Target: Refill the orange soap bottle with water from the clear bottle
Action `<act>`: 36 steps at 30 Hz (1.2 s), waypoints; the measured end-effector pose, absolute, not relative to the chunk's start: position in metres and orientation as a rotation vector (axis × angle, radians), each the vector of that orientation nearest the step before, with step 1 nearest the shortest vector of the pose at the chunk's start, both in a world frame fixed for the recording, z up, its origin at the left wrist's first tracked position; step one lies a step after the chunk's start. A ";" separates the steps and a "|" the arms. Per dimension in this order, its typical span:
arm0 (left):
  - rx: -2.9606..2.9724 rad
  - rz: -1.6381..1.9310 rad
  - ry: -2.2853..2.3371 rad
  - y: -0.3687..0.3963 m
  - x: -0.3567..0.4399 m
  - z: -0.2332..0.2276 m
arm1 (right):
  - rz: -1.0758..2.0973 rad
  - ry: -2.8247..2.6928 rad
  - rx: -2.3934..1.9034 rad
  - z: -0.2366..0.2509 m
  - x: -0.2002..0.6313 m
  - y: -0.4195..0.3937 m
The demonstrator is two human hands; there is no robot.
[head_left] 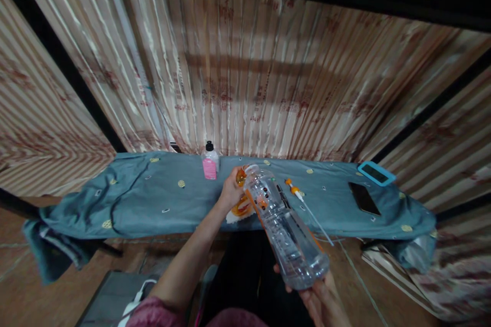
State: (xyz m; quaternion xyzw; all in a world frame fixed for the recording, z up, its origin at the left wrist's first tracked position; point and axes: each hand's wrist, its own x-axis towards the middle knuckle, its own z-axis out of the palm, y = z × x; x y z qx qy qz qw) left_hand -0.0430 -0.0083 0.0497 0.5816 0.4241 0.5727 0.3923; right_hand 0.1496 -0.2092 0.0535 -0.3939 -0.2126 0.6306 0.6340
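A large clear plastic bottle with an orange-edged label lies tilted over my lap, its mouth pointing away toward the curtain. My right hand supports it from under its base, fingers wrapped around the bottom end. Clear liquid seems to fill part of it. By the bottle's mouth, my left hand is closed around a small, round, see-through orange thing; its kind cannot be made out. Beneath that hand, a flat orange-patterned piece with a white scalloped edge lies on the cloth, partly covered.
Blue-green cloth covers the narrow table. A pink-labelled bottle with black cap stands at the back. To the right lie a white stick with an orange end, a dark phone and a blue-framed device. Striped curtains surround the table.
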 end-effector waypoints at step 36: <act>1.560 1.378 1.195 0.006 -0.058 0.065 | 1.410 -0.532 -0.876 0.051 0.150 -0.210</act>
